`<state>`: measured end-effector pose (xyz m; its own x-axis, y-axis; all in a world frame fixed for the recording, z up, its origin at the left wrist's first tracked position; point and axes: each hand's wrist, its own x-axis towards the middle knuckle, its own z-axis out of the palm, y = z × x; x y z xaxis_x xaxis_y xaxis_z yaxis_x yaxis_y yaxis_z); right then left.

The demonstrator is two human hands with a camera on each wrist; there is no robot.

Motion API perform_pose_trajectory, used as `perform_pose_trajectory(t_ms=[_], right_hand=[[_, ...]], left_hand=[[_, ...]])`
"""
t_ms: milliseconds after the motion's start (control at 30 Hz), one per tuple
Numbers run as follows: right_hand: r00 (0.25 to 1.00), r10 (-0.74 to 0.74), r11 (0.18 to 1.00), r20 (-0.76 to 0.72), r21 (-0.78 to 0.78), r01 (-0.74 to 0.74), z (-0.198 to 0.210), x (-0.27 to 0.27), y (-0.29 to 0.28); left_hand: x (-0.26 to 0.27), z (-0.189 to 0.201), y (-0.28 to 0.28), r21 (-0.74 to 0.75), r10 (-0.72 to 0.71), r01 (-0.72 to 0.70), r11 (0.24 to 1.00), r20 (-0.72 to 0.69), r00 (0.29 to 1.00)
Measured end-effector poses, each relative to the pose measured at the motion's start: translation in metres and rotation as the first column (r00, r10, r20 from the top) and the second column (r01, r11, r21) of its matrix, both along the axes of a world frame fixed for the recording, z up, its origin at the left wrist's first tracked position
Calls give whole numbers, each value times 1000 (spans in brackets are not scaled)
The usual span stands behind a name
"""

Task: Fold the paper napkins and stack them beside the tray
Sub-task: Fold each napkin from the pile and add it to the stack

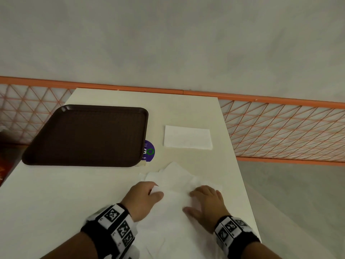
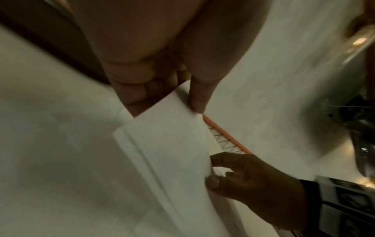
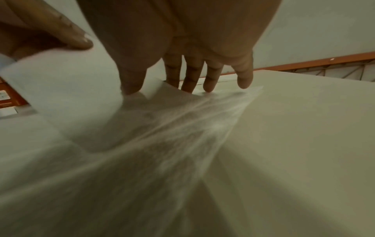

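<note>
Near the front edge of the cream table, toward its right side: a loose pile of white unfolded napkins, rumpled and overlapping. On the pile's left part, left hand, thumb and curled fingers pinching a lifted flap of the top sheet; in the left wrist view, thumb tip on one face of the raised sheet and curled fingers behind it. On the pile's right part, right hand, flat, fingers straight and spread, pressing the paper down, gripping nothing; thumb possibly holding down a fold, hard to tell through the blur of the right wrist view. Farther back, toward the right edge: one folded napkin, a flat rectangle. At the back left: brown tray, apart from the folded napkin. Between the two, half under the tray's right rim: a round purple sticker.
</note>
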<state>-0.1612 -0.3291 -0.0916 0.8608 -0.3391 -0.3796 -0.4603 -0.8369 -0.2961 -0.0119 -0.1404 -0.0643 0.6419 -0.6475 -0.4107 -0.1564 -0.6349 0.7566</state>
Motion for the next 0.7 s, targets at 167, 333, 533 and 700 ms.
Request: perform_pose_trajectory(t_ms=[167,333,533,700], right_hand=[[999,-31,985,24,170,27,9,0,-19],[928,-348,804,135,552,222,33,7,-43],[779,-615,644,122,648,406,28,46,-85],[668,-736,567,110,639,520,20,89,-124]], left_hand=[[4,24,-16,-141,-90,73,987,-114,989],[35,28,-28,-212,51,-82,974,-146,988],[63,14,-60,9,130,-130,991,-128,983],[102,10,-102,-13,181,-181,983,-35,983]])
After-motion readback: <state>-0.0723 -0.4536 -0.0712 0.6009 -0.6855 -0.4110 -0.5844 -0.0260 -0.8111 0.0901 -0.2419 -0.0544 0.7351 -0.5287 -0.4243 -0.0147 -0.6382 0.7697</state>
